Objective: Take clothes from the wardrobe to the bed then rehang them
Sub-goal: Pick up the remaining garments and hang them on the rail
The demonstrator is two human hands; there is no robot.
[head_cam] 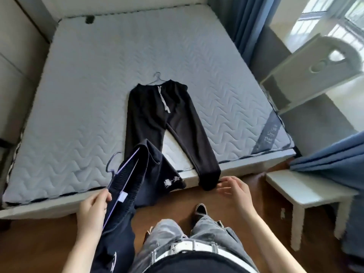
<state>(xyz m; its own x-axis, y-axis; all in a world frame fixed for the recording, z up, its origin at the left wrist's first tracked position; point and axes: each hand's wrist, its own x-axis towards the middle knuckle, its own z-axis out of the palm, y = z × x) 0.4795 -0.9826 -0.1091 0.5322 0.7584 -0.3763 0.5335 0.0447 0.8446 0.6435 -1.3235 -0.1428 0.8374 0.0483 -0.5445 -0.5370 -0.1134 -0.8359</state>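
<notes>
Black drawstring trousers (155,115) lie flat on the bare quilted mattress (82,91), still on a thin wire hanger (158,77), one cuff hanging over the foot edge. My left hand (92,209) grips the waistband of dark navy trousers (137,174) on a pale purple hanger (123,174); their upper part drapes over the mattress edge and a leg hangs down by my left arm. My right hand (234,190) hovers open with spread fingers just right of the black trousers' hanging cuff, not touching it.
A white bench (307,190) stands on the wooden floor at the right under blue curtains (334,160). A white chair (315,69) sits by the window beyond the bed. A small dark object (89,19) lies at the mattress's head end.
</notes>
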